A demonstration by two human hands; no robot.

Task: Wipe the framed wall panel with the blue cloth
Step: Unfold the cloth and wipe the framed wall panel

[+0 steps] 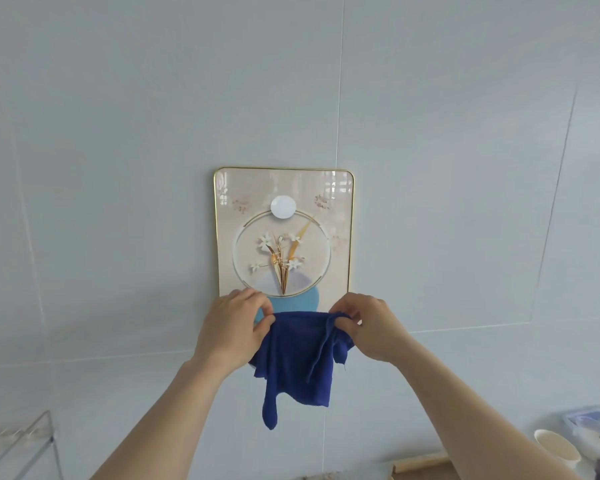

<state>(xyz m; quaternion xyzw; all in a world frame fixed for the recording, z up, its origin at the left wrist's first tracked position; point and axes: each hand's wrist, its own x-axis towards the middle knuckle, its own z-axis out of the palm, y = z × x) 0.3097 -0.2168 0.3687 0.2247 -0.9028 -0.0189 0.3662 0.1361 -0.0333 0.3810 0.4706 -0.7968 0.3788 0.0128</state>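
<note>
The framed wall panel (283, 188) hangs on the pale wall, gold-edged, with a flower picture and a white round disc near its top. A dark blue cloth (297, 358) hangs in front of the panel's lower part, stretched between both hands. My left hand (232, 329) pinches the cloth's upper left corner. My right hand (368, 325) grips the bunched upper right corner. The cloth's bottom droops loose, and it hides the panel's lower edge along with my hands.
A clear acrylic rack (18, 445) stands at the lower left. At the lower right are a cream cup (556, 448), a clear container with items (593, 424) and a wooden piece (421, 462) on a counter.
</note>
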